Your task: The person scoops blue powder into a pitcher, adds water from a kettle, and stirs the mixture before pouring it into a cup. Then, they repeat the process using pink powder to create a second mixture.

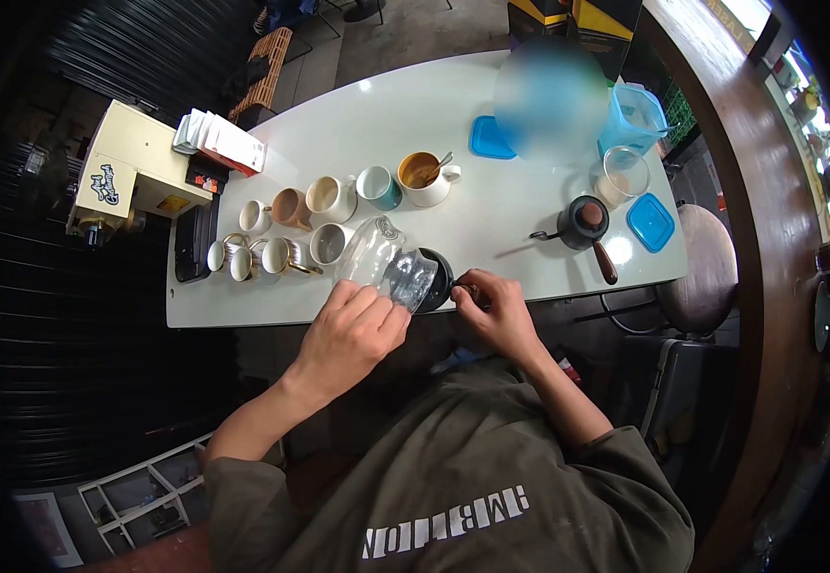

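Observation:
My left hand (pixel 356 332) is closed round a clear jar (pixel 373 254) that lies tilted near the table's front edge. A round black part (pixel 437 283) sits at the jar's right end. Right beside that black part is my right hand (pixel 494 307), its thumb and fingers pinched together; I cannot tell what is between them. Just left of the jar stands a grey cup (pixel 330 244). Behind it are a pale blue cup (pixel 378 188) and a white mug (pixel 425 181) with a brown inside and a spoon (pixel 441 166) in it.
More cups (pixel 279 255) line the left of the white table (pixel 415 105), near a cream machine (pixel 133 162). To the right are a small dark pot (pixel 584 225) with a wooden handle, a glass (pixel 622 176), blue lids (pixel 651 222) and a blue container (pixel 632 119).

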`<state>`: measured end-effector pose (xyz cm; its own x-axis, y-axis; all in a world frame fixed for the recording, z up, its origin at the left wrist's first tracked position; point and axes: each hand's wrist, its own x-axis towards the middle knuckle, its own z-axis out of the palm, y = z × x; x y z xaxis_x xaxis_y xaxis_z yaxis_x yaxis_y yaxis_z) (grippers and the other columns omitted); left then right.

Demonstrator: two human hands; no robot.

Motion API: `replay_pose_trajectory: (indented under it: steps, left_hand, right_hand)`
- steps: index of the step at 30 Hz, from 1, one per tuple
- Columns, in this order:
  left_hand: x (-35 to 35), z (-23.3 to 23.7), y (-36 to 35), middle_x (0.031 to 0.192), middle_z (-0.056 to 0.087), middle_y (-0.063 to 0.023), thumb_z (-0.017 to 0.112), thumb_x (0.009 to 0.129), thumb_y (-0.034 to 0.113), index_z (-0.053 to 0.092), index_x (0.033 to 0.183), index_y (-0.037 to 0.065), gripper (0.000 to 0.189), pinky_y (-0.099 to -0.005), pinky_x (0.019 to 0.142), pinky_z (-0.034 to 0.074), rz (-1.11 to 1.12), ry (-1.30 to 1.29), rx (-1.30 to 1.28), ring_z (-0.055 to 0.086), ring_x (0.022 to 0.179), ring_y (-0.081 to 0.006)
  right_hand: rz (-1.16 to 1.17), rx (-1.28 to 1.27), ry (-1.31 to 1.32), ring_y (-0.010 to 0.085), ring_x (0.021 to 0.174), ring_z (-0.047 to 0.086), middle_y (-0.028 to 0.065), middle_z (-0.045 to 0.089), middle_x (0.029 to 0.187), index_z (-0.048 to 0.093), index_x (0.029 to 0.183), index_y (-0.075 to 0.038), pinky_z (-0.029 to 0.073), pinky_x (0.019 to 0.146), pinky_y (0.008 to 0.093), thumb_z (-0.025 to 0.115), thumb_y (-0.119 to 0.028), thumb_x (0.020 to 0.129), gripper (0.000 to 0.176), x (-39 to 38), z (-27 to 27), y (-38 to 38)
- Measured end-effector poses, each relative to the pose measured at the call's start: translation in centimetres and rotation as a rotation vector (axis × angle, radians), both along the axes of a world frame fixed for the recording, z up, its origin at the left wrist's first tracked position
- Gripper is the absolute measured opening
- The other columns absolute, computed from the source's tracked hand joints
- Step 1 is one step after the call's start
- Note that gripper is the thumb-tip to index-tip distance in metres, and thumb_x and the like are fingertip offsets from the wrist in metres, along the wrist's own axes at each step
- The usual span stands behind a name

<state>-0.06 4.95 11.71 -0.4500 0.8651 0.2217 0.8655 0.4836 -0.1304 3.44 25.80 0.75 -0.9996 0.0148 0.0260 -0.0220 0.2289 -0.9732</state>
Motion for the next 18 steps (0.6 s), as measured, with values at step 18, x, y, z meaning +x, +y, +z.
replay_pose_trajectory:
  steps: [18]
  left_hand:
    - [0.8,-1.2,-2.7,0.059,0.047,-0.0034,0.074,0.079,0.007,0.052,0.067,0.005,0.025,-0.0342,0.068,0.038,0.314,-0.206,0.562,0.048,0.058,-0.0222]
  right_hand:
    - [0.007,-0.065,-0.048,0.0216,0.059,0.057,0.016,0.063,0.071,0.068,0.091,0.004,0.047,0.06,0.034,0.063,-0.018,0.091,0.023,0.1,0.2,2.2]
